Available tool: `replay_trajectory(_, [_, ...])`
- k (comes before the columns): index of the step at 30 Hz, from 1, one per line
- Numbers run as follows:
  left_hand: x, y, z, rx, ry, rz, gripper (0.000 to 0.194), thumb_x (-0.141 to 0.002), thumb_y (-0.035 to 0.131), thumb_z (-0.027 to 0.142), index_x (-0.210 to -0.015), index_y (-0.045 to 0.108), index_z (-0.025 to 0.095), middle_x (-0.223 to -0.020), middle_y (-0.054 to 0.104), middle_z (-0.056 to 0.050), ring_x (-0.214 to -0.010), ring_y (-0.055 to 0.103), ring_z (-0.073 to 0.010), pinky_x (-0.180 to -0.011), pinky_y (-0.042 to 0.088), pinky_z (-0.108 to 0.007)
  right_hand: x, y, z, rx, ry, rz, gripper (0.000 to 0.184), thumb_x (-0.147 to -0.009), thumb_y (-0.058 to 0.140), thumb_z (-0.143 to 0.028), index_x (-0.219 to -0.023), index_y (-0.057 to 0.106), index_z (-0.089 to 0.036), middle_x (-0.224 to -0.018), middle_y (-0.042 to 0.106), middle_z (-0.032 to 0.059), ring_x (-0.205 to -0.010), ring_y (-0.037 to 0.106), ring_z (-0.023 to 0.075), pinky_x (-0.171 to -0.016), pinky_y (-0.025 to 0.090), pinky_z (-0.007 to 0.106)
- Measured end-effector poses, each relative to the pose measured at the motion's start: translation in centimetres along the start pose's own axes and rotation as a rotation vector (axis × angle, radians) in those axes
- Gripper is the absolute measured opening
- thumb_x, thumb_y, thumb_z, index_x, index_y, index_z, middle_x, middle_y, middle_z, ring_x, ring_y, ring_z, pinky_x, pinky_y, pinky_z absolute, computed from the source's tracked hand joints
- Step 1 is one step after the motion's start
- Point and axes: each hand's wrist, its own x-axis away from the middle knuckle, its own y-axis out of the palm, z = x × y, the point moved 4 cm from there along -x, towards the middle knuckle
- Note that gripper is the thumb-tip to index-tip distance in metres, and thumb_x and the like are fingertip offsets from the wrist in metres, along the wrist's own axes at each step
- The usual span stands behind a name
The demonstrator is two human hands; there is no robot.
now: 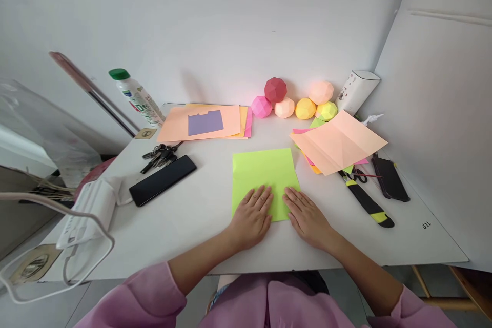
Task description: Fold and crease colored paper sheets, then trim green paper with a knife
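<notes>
Clock directions taken from the green sheet [261, 169]. A white tabletop [165, 238] is set against a pale wall [230, 25], with a white panel [449, 102] raised at 2 to 3 o'clock. Grey floor tiles [98, 300] are seen below the near edge; part of a wooden stool [446, 304] is glimpsed at 4.

The green sheet is laid flat at the table's middle, near half covered by both hands. The left hand [251, 218] is placed at 7, palm down, fingers slightly spread on the paper; the right hand [308, 218] is placed likewise at 4 to 5, over the right edge. Nothing is pinched by either.

Paper stack [172, 123] noted at 10 to 11, faceted balls [275, 90] at 12 to 1, creased peach sheet [340, 141] at 2, black-and-yellow knife [367, 200] at 3 to 4, black phone [163, 180] at 9.

Writing: a short dark mark [426, 225] is inked on the tabletop between 3 and 4, not read with certainty. Lettering on the green-capped bottle [140, 100] at 10 and the power strip [88, 212] at 8 to 9 cannot be made out.
</notes>
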Motion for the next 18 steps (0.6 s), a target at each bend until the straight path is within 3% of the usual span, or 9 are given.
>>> replay_trajectory(9, [0.2,0.0,-0.2,0.014,-0.014,-0.027,0.054,-0.097,0.03,0.04,-0.143,0.039,0.013,-0.152,0.034,-0.009,-0.142,0.027,-0.0271,-0.116,0.019,-0.045,-0.1,0.0,-0.1,-0.029,0.029,0.007,0.049,-0.098,0.029,-0.025,-0.143,0.039,-0.01,-0.152,0.031,0.013,-0.142,0.027,0.0243,-0.114,0.031,0.047])
replay_trajectory(18, [0.2,0.0,0.1,0.027,-0.008,-0.026,0.055,-0.096,0.031,0.04,-0.143,0.039,0.013,-0.153,0.032,-0.01,-0.143,0.026,-0.0279,-0.116,0.018,-0.047,-1.7,-0.2,-3.8,0.024,0.261,0.013,0.056,-0.095,0.04,-0.038,-0.139,0.043,-0.005,-0.149,0.032,0.0249,-0.14,0.027,0.0376,-0.112,0.023,0.059])
